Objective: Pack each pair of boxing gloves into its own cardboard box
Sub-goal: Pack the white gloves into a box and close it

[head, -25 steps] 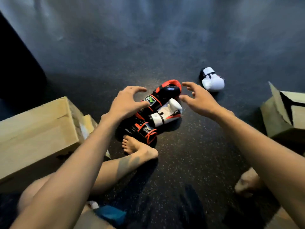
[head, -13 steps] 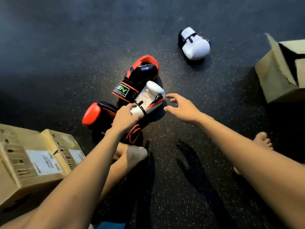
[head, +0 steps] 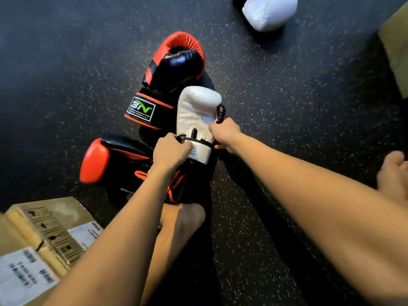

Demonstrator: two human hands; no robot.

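A white boxing glove (head: 196, 113) lies on the dark floor in the middle of the view, resting against two black-and-red gloves. My left hand (head: 170, 151) grips its cuff on the left side. Gripping the cuff's right edge is my right hand (head: 225, 133). One black-and-red glove (head: 174, 69) with a green logo lies just behind the white one. The other black-and-red glove (head: 106, 160) lies to the left, partly under my left wrist. A second white glove (head: 269, 12) sits apart at the top right, cut by the frame edge.
A cardboard box (head: 44, 239) with white labels stands at the lower left. Another cardboard box (head: 395, 47) shows at the right edge. My bare left foot (head: 183, 219) rests just below the gloves, and my right foot (head: 393, 175) is at the right. Speckled rubber floor lies all around.
Both hands came down from open above the gloves and closed on the white glove's cuff. The camera has moved down closer to the gloves.
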